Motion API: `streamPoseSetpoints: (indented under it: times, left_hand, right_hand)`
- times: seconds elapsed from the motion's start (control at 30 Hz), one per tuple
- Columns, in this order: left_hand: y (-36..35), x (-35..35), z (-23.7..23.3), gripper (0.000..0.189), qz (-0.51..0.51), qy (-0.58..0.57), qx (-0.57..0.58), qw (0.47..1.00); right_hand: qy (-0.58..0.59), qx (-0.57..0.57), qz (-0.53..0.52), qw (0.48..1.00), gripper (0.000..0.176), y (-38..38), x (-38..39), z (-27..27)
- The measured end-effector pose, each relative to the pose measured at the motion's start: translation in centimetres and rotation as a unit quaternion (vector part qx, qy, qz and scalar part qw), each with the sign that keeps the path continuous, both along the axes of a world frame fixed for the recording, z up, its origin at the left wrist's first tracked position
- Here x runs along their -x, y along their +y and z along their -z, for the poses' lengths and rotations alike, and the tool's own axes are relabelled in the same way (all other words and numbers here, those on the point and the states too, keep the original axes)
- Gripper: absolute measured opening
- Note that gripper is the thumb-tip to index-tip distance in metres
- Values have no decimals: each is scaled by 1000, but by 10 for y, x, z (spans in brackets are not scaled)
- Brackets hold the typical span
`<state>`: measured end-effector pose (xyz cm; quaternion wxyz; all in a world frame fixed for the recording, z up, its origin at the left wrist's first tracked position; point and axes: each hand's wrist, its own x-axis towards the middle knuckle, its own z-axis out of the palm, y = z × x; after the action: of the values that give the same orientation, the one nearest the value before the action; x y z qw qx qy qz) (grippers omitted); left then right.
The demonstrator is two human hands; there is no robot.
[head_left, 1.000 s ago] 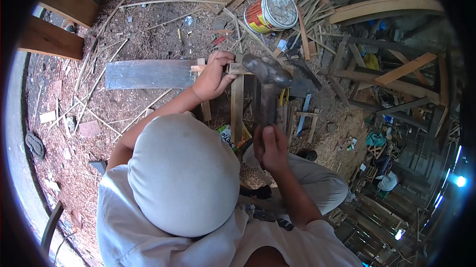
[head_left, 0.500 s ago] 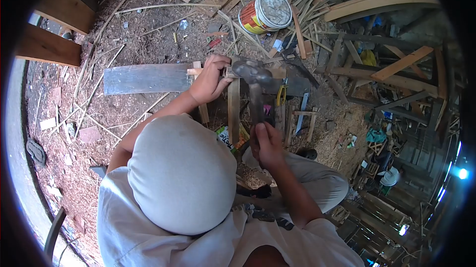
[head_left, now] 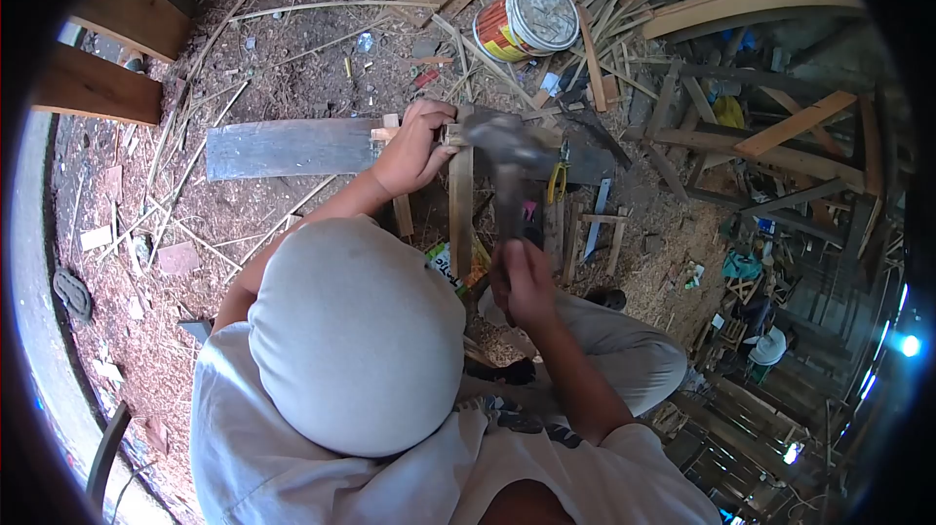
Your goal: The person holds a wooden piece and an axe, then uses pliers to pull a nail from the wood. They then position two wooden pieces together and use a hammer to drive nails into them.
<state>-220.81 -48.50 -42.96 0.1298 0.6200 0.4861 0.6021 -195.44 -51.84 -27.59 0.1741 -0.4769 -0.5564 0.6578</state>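
Observation:
My right hand (head_left: pixel 525 283) is wrapped round the handle of a hammer (head_left: pixel 507 150), whose head is blurred beside the wooden joint. My left hand (head_left: pixel 414 150) grips a small wooden piece (head_left: pixel 451 135) at the top of an upright wooden strip (head_left: pixel 460 208). Beneath the left hand a long grey board (head_left: pixel 283 150) runs sideways, with a light wood block (head_left: pixel 385 134) on it. Yellow-handled pliers (head_left: pixel 557 181) lie to the right of the hammer.
A paint bucket (head_left: pixel 526 20) stands beyond the board among scattered wood strips. A blue-white blade (head_left: pixel 597 220) lies at the right. Wooden frames (head_left: pixel 780 159) stand further right, and beams (head_left: pixel 97 86) jut in at upper left.
The hammer head is slightly lower and more blurred. The whole view has shifted a little; the left hand keeps its grip at the joint.

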Motion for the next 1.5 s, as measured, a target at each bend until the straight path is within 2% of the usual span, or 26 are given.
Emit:
streamPoseSetpoints:
  times: [0.07, 0.17, 0.3, 0.37, 0.6, 0.67, 0.8, 0.87, 0.97, 1.1, 1.17, 1.3, 1.37, 1.5]
  left_hand:
    - [-1, -1, -1, 41, 7, 8, 12, 1000]
    - [2, 2, -2, 41, -8, 4, -4, 1000]
    - [0, 2, 1, 41, -8, -7, -5, 1000]
    - [-1, 2, -2, 41, -9, -5, 4, 1000]
    - [0, 4, -3, 41, -6, 4, 0, 1000]
    - [-1, 3, -4, 41, -5, 4, 5, 1000]
    - [-1, 4, -2, 40, -14, 7, -5, 1000]
    - [-3, 4, -2, 40, -10, 2, 0, 1000]
    - [-2, 4, 0, 40, -12, 5, -1, 1000]
    - [-3, 5, -4, 35, 2, 12, 12, 1000]
    - [-1, 5, -6, 35, -2, 22, 5, 1000]
    - [-2, 4, -1, 39, 1, -6, 5, 1000]
    - [-2, 6, 1, 39, -3, -8, -1, 1000]
    - [-2, 5, 1, 39, -4, -1, 2, 1000]
  right_hand:
    - [-71, 71, -17, 995, 46, 8, -2, 2]
    - [-5, 65, 28, 997, 47, -3, 2, -8]
    - [-20, 37, 35, 998, 47, -10, 2, 1]
    - [-81, 70, 34, 994, 48, -10, 10, -1]
    - [-84, 58, 44, 994, 47, -17, 12, 4]
    - [-71, 8, 43, 997, 46, -23, 7, 16]
    - [-79, 47, 38, 995, 45, -18, 14, 5]
    - [-64, 71, 72, 993, 45, -19, 15, 2]
    - [-106, 39, 19, 993, 45, -10, 13, 4]
    - [-64, 66, 47, 995, 45, -11, 14, 1]
    - [-105, 7, 13, 994, 46, -8, 11, 5]
    - [-55, 68, 30, 996, 49, -1, 4, -4]
    - [2, 22, 29, 999, 52, -4, 2, -11]
    - [25, -12, 22, 999, 54, -6, 5, -11]
